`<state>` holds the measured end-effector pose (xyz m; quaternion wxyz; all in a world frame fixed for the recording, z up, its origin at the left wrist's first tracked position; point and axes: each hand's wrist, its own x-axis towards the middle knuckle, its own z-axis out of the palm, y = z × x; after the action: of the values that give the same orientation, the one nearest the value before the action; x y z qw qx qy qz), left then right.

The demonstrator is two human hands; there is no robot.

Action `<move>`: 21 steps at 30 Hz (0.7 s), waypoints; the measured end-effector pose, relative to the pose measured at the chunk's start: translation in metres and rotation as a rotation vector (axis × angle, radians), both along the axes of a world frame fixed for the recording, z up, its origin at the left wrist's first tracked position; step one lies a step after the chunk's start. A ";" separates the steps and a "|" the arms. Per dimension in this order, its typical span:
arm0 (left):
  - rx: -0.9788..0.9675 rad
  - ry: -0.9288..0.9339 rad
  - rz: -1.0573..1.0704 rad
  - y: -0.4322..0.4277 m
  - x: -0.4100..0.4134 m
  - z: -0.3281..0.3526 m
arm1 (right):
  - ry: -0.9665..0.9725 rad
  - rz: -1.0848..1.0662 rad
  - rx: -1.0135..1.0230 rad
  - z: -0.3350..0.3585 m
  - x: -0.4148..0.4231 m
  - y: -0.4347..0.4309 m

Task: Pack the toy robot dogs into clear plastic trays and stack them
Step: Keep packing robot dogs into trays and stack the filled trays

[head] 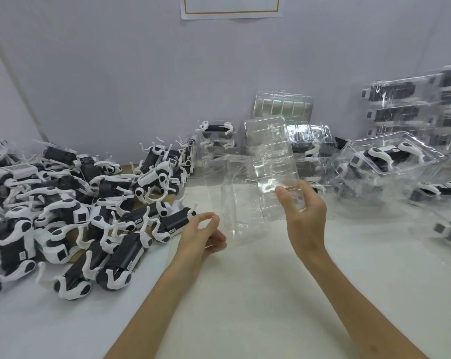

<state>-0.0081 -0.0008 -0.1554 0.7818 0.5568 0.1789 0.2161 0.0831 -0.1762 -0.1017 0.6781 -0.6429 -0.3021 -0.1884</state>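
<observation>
Moving room: white surface (pixel 245 294) shows between dog pile (pixel 64 203), left, and packed trays (pixel 400 156), right.
Edges: pile lies just beside left hand (pixel 201 239); stack (pixel 413 104) rises far right.
Left fingers (pixel 206 217): narrow, pinching lower tray (pixel 234 203) at its edge.
Right fingers (pixel 284 195): right hand (pixel 304 216) grips raised tray (pixel 271 156), tilted, above the surface.

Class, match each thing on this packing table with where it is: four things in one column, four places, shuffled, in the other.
1 loose toy dogs
2 empty clear tray
3 stack of packed trays
4 sheet of paper

A on the wall
B in the right hand
C heaped at left
D at far right

Pairs: 1-C, 2-B, 3-D, 4-A
</observation>
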 end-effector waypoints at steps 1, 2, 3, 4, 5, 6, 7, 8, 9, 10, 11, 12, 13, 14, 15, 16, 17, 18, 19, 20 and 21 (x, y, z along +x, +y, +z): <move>0.011 0.014 -0.020 -0.001 0.000 0.000 | -0.016 -0.012 0.005 0.000 0.000 -0.001; 0.016 0.021 -0.045 -0.002 -0.001 0.000 | -0.034 -0.028 0.007 0.000 0.001 -0.001; 0.026 0.030 -0.066 -0.002 -0.002 0.000 | -0.050 -0.048 0.005 0.000 0.000 -0.001; 0.042 0.039 -0.079 -0.003 -0.002 0.001 | -0.066 -0.065 -0.005 -0.001 0.000 -0.001; 0.049 0.047 -0.084 -0.004 -0.003 0.001 | -0.090 -0.090 -0.023 0.000 -0.002 -0.002; 0.036 0.054 -0.084 -0.004 -0.003 0.002 | -0.132 -0.125 -0.050 0.001 -0.003 -0.002; -0.002 0.064 -0.081 -0.004 -0.002 0.003 | -0.192 -0.171 -0.082 0.003 -0.005 -0.003; -0.054 0.078 -0.076 -0.004 -0.002 0.005 | -0.265 -0.214 -0.107 0.007 -0.006 -0.003; -0.101 0.093 -0.071 -0.003 -0.001 0.007 | -0.337 -0.236 -0.117 0.013 -0.007 -0.003; -0.130 0.113 -0.072 -0.002 -0.001 0.008 | -0.395 -0.240 -0.116 0.023 -0.006 -0.002; -0.138 0.140 -0.084 0.000 -0.002 0.009 | -0.437 -0.236 -0.113 0.034 -0.005 -0.001; -0.139 0.167 -0.119 0.002 -0.004 0.010 | -0.467 -0.235 -0.109 0.046 -0.003 0.001; -0.144 0.189 -0.182 0.005 -0.006 0.010 | -0.481 -0.234 -0.108 0.060 -0.001 0.005; -0.160 0.209 -0.265 0.007 -0.009 0.011 | -0.473 -0.213 -0.114 0.074 0.002 0.009; -0.172 0.232 -0.355 0.008 -0.012 0.011 | -0.443 -0.163 -0.139 0.089 0.006 0.015; -0.150 0.259 -0.443 0.009 -0.016 0.012 | -0.395 -0.091 -0.199 0.103 0.011 0.023; -0.092 0.281 -0.525 0.009 -0.018 0.012 | -0.340 -0.012 -0.302 0.115 0.019 0.032; -0.027 0.295 -0.598 0.009 -0.020 0.013 | -0.283 0.060 -0.434 0.123 0.028 0.043; 0.028 0.297 -0.656 0.007 -0.021 0.013 | -0.235 0.114 -0.566 0.127 0.037 0.054; 0.073 0.297 -0.700 0.006 -0.021 0.014 | -0.202 0.145 -0.686 0.127 0.045 0.067; 0.113 0.300 -0.726 0.004 -0.021 0.014 | -0.193 0.153 -0.796 0.123 0.052 0.078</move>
<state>-0.0287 0.0036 -0.1413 0.7408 0.6513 0.0703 -0.1485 0.1348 -0.0978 0.0210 0.3575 -0.8099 -0.4604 -0.0654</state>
